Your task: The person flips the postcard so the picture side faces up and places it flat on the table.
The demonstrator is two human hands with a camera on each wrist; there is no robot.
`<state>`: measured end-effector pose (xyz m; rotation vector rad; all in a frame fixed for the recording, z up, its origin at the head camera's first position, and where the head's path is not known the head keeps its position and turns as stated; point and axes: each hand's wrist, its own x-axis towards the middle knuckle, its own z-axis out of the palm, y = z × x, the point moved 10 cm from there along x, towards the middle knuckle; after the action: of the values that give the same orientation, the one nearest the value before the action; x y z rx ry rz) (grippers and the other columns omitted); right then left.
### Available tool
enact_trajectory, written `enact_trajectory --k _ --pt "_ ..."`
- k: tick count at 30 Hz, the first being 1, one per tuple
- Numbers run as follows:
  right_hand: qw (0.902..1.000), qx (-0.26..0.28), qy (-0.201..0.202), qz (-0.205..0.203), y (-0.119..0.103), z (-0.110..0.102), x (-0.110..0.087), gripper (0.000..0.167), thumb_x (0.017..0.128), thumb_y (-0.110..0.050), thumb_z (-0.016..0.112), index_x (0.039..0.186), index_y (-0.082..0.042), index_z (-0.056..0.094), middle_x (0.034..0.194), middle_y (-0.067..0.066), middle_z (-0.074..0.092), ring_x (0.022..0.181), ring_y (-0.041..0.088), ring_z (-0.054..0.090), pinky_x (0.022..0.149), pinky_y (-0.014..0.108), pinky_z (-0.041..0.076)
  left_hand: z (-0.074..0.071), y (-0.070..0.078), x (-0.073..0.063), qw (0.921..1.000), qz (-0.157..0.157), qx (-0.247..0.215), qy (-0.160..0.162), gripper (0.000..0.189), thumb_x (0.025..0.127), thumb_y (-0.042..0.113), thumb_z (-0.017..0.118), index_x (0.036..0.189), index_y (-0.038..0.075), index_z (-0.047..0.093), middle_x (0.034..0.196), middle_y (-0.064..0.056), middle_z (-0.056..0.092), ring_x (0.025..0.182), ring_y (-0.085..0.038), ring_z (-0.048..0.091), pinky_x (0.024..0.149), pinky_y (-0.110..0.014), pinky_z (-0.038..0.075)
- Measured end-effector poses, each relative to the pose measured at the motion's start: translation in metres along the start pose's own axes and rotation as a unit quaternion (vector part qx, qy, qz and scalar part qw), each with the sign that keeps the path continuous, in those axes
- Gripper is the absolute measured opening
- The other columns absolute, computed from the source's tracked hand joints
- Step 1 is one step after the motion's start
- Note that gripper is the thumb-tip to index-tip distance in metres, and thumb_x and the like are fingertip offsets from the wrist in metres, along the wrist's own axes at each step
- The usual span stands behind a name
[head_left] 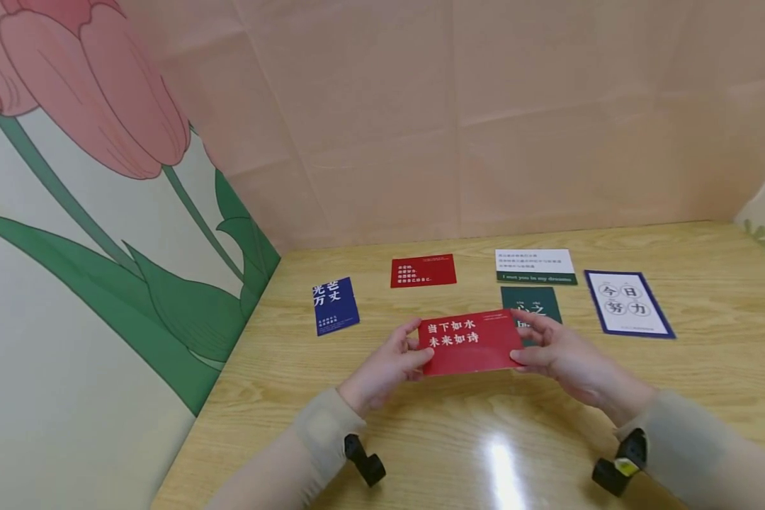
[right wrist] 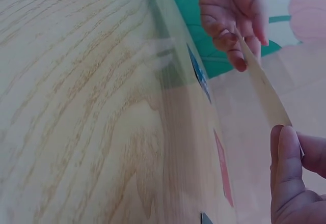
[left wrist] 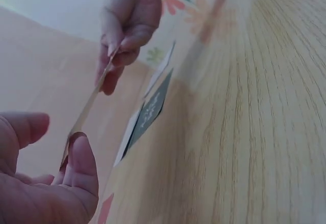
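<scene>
Between both hands a red card [head_left: 468, 354] with white Chinese characters is held up above the table. My left hand [head_left: 389, 365] pinches its left edge, thumb on the printed face. At the opposite edge my right hand [head_left: 564, 358] pinches it the same way. Both wrist views show the card [left wrist: 89, 104] nearly edge-on, its pale back [right wrist: 265, 91] partly visible. A dark green card [head_left: 538, 301] lies on the table behind, partly hidden by the held card and the right hand.
On the wooden table [head_left: 280, 397] lie a blue card [head_left: 336, 308], another red card [head_left: 423, 271], a white-and-green card [head_left: 535, 262] and a white card with blue border [head_left: 630, 304]. Pink cloth [head_left: 459, 142] hangs behind; a tulip-printed panel [head_left: 102, 297] stands at left.
</scene>
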<state>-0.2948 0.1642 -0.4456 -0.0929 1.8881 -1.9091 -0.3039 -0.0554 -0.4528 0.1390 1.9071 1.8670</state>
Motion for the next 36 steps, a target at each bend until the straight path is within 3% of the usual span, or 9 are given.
enact_trajectory --k 6,12,18,27,32,36 --pt "0.9994 -0.033 0.01 -0.002 -0.002 0.008 0.006 0.085 0.09 -0.013 0.067 0.155 -0.012 0.012 0.144 0.023 0.036 0.109 0.025 0.06 0.089 0.037 0.052 -0.005 -0.004 0.002 0.9999 0.007 0.01 0.011 0.08 0.092 0.005 0.063 0.155 0.017 0.015 0.121 -0.012 0.05 0.1 -0.021 0.063 0.083 -0.033 0.054" --pt "0.9958 -0.087 0.029 0.003 -0.002 0.017 0.019 0.085 0.087 -0.014 0.071 0.154 -0.009 0.018 0.142 0.022 0.036 0.113 0.029 0.055 0.089 0.042 0.051 -0.028 -0.01 0.009 0.9968 -0.003 0.057 0.056 0.077 0.089 0.004 0.067 0.153 0.016 0.025 0.119 -0.011 0.048 0.098 -0.021 0.061 0.081 -0.03 0.054" --pt "0.9891 -0.14 0.048 0.003 -0.007 0.028 0.038 0.085 0.085 -0.015 0.073 0.153 -0.008 0.022 0.141 0.02 0.038 0.115 0.031 0.054 0.09 0.042 0.051 -0.048 -0.011 0.021 0.9915 -0.003 0.096 0.088 0.076 0.09 0.006 0.066 0.153 0.015 0.025 0.119 -0.01 0.049 0.098 -0.022 0.059 0.08 -0.031 0.051" --pt "0.9741 -0.208 0.081 0.035 -0.007 0.032 0.073 0.081 0.088 -0.013 0.068 0.153 -0.006 0.02 0.143 0.02 0.039 0.121 0.035 0.048 0.096 0.044 0.047 -0.067 -0.01 0.049 0.9741 -0.018 0.191 0.12 0.07 0.093 0.013 0.064 0.153 0.013 0.027 0.126 -0.008 0.054 0.113 -0.021 0.055 0.101 -0.04 0.041" --pt "0.9569 -0.266 0.104 0.05 -0.002 0.03 0.093 0.081 0.088 -0.012 0.068 0.153 -0.006 0.02 0.146 0.018 0.039 0.121 0.034 0.045 0.102 0.05 0.039 -0.074 -0.008 0.063 0.958 -0.028 0.251 0.136 0.067 0.094 0.014 0.062 0.152 0.013 0.029 0.143 -0.01 0.045 0.128 -0.025 0.044 0.109 -0.044 0.032" --pt "0.9444 -0.301 0.116 0.062 0.002 0.027 0.106 0.081 0.086 -0.011 0.069 0.152 -0.003 0.022 0.145 0.019 0.039 0.12 0.036 0.043 0.103 0.05 0.037 -0.076 -0.009 0.072 0.9478 -0.047 0.278 0.149 0.067 0.093 0.015 0.062 0.152 0.014 0.031 0.148 -0.008 0.042 0.132 -0.026 0.041 0.11 -0.045 0.029"
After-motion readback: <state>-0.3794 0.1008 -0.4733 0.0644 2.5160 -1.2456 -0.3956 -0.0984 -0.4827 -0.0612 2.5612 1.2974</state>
